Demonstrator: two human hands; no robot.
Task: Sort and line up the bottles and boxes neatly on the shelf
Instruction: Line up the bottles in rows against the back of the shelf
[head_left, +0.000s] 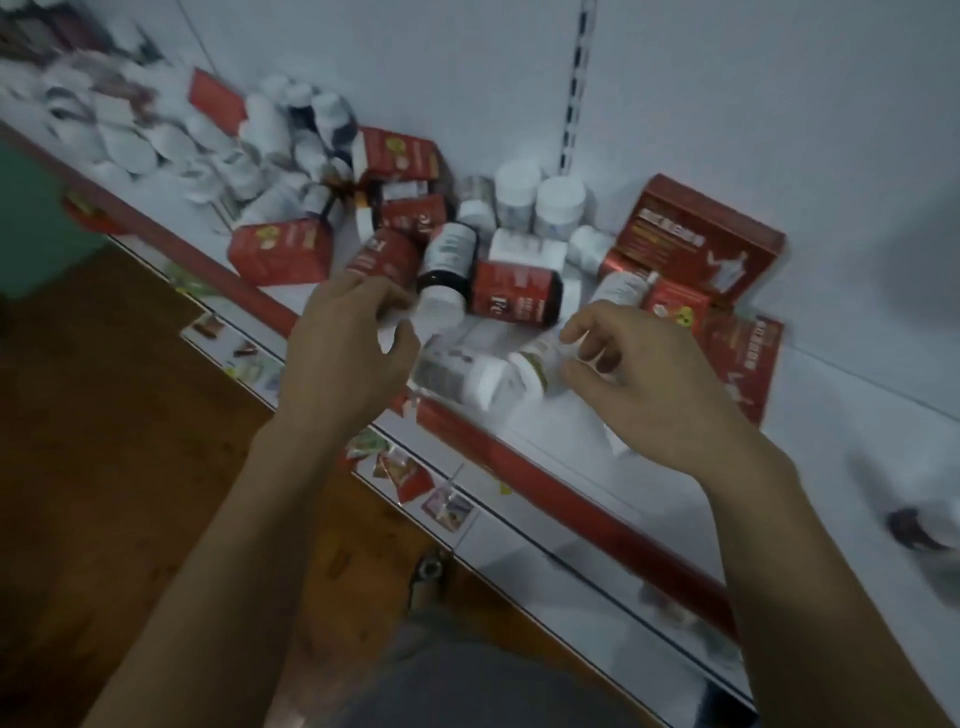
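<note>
A jumble of white bottles, dark bottles and red boxes lies on a white shelf with a red front rail. My left hand hovers over the pile's front with fingers loosely bent, beside a toppled dark bottle with a white cap. My right hand reaches in from the right; its thumb and fingertips pinch a small white bottle with a green band that lies on its side. A larger white bottle lies between both hands. A big red box leans against the back wall.
More white bottles and a red box crowd the shelf's left end, blurred. Two upright white jars stand at the back. The shelf's right part holds only a dark blurred object. A lower shelf with small packets sits below the rail.
</note>
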